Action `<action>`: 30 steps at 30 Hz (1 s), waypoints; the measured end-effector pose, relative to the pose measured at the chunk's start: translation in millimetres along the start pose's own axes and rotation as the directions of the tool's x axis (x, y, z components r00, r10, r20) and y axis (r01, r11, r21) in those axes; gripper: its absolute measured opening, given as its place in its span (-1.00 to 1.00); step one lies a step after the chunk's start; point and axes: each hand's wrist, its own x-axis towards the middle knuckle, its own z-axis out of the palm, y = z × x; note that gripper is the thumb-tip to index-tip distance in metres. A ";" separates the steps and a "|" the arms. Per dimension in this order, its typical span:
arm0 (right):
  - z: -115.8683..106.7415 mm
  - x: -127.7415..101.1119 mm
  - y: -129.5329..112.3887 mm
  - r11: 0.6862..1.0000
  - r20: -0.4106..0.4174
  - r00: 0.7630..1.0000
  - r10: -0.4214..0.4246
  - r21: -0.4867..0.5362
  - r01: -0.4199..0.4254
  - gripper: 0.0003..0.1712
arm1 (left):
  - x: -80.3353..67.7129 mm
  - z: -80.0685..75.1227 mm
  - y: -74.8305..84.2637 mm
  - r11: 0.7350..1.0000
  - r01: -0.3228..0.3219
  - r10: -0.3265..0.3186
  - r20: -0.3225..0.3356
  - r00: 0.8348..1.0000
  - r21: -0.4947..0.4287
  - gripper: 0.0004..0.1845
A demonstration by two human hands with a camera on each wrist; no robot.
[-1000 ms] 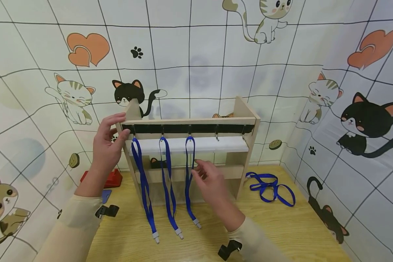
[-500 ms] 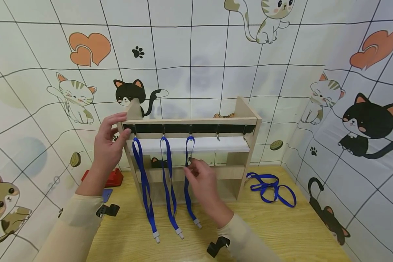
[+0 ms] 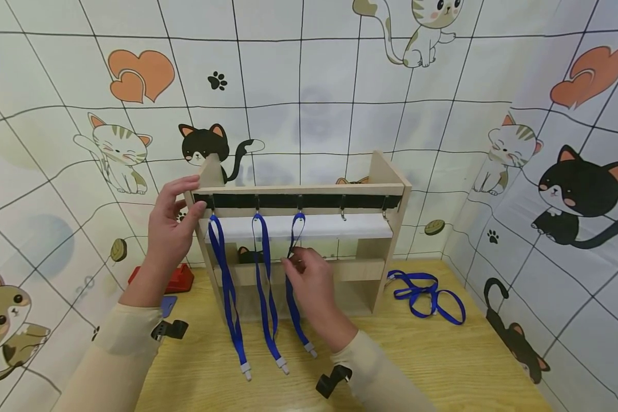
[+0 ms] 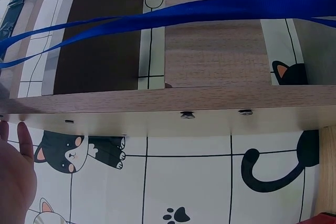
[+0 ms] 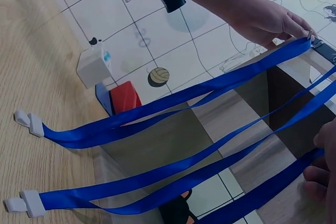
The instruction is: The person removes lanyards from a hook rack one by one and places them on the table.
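Note:
A small light-wood shelf (image 3: pixel 304 190) has a black strip (image 3: pixel 278 201) with several metal hooks along its upper front. My left hand (image 3: pixel 174 220) holds its upper left corner, thumb at the front end of the strip. Three blue lanyards hang by their loops from the left hooks: the first lanyard (image 3: pixel 226 280), the second lanyard (image 3: pixel 261 274) and the third lanyard (image 3: pixel 293 303). Below the third one's loop, my right hand (image 3: pixel 311 280) pinches the strap between thumb and fingers. White clips (image 5: pixel 32 203) end the straps. The two hooks at right carry nothing.
Another blue lanyard (image 3: pixel 417 276) lies loose on the wooden table (image 3: pixel 401 349), right of the shelf. Behind the left forearm are a red object (image 3: pixel 181 279) and a blue flat piece (image 3: pixel 168 305). A white box (image 5: pixel 94 66) shows in the right wrist view. Cat-print sheeting surrounds the table.
My right hand has moved left from beside the third lanyard and now pinches it, its strap drawn slightly left. The left hand stays at the shelf's corner.

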 end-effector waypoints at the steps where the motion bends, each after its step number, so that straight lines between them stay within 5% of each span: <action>1: 0.3 0.1 0.3 1.000 -0.005 1.000 0.001 0.000 -0.001 -0.91 | 0.1 0.3 0.6 1.000 0.002 -0.002 0.001 1.000 0.000 -0.55; 12: -4.0 -1.5 0.5 0.994 -0.053 0.997 0.052 0.103 -0.046 -0.94 | 0.7 0.1 -0.1 1.000 0.002 -0.002 -0.001 1.000 -0.001 -0.54; 30: -45.9 1.7 -13.2 0.979 -0.059 0.998 0.018 0.202 -0.006 -0.78 | -0.7 0.3 0.7 1.000 0.018 -0.018 -0.005 1.000 0.011 -0.54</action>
